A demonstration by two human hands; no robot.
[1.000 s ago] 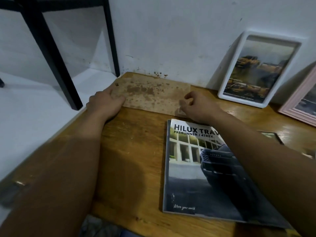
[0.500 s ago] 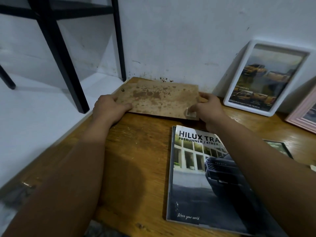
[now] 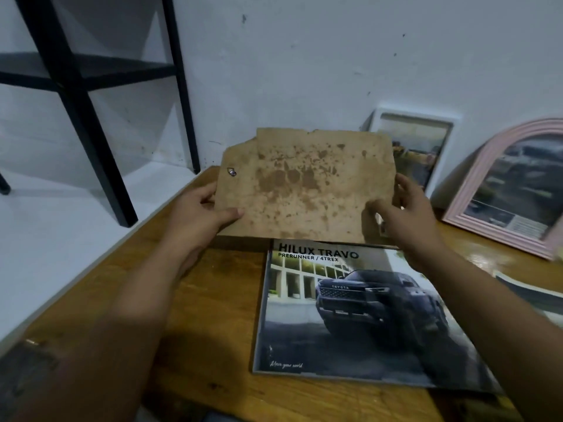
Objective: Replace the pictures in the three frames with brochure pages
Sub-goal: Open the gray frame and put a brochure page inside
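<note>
Held above the desk's [image 3: 198,300] back edge between left hand [image 3: 198,214] and right hand [image 3: 408,217]: backing board [image 3: 304,184], tilted up. Just before it, flat on the desk: brochure [image 3: 350,315]. Behind, leaning against the wall [image 3: 335,56]: rectangular frame [image 3: 417,144], with arched frame [image 3: 511,190] toward the back right corner.

Stained brown backing board [image 3: 304,184] tilted above table; car brochure [image 3: 350,315] flat beneath it.

Two hands: left [image 3: 201,214], right [image 3: 409,214]. One stained brown backing board [image 3: 304,184]. One glossy truck brochure [image 3: 350,315]. Two frames: white rectangular [image 3: 426,141], pink arched [image 3: 475,184].
</note>
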